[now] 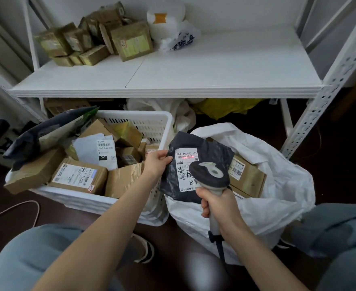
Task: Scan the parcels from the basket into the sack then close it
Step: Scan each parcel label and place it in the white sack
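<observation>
The left hand (157, 162) pinches a dark parcel (196, 164) over the open sack (277, 185), the right hand (217, 203) grips the scanner (209, 174), some boxes (246, 175) are in, but the basket (151, 120) holds many more.

I see the dark floor (68, 215) holding a white basket (151, 127) just left of my left hand (157, 162) and a white sack (277, 185) beside my right hand (217, 204). Past both hands, a white shelf (214, 70) holds small brown boxes (93, 40).
</observation>
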`<act>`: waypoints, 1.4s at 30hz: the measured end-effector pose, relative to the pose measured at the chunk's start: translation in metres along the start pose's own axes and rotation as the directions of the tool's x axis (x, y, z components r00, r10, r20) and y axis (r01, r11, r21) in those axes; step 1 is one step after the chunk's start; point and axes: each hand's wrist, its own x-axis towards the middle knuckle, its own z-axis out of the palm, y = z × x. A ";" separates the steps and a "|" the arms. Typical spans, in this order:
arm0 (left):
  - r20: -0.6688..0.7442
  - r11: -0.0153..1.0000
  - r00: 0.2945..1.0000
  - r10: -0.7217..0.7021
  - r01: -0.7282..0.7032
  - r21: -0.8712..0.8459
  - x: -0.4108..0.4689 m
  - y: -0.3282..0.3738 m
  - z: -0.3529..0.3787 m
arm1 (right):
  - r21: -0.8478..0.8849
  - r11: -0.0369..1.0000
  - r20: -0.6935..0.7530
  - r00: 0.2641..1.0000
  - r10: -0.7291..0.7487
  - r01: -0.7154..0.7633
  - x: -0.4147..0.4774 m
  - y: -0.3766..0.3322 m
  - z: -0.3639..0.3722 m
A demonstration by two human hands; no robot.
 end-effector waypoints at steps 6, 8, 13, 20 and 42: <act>0.008 1.000 1.000 0.006 -0.006 0.019 0.001 0.002 0.002 | 0.043 0.999 0.000 1.000 0.012 -0.012 -0.001 -0.003 0.001; 0.023 1.000 1.000 0.008 -0.008 0.010 0.001 0.004 0.003 | 0.060 0.998 0.003 1.000 0.016 -0.016 -0.001 -0.004 0.001; 0.033 1.000 0.999 0.007 -0.007 -0.003 -0.002 0.011 0.008 | 0.072 0.997 0.000 1.000 0.000 0.000 -0.003 -0.006 0.000; 0.134 0.955 0.991 0.011 0.029 -0.295 0.005 0.056 0.053 | 0.089 0.992 -0.162 0.984 -0.075 0.090 0.021 -0.033 -0.019; 0.084 0.328 0.893 0.441 -0.248 0.912 0.033 0.000 -0.024 | 0.060 0.998 0.030 1.000 0.000 -0.001 0.064 -0.049 0.040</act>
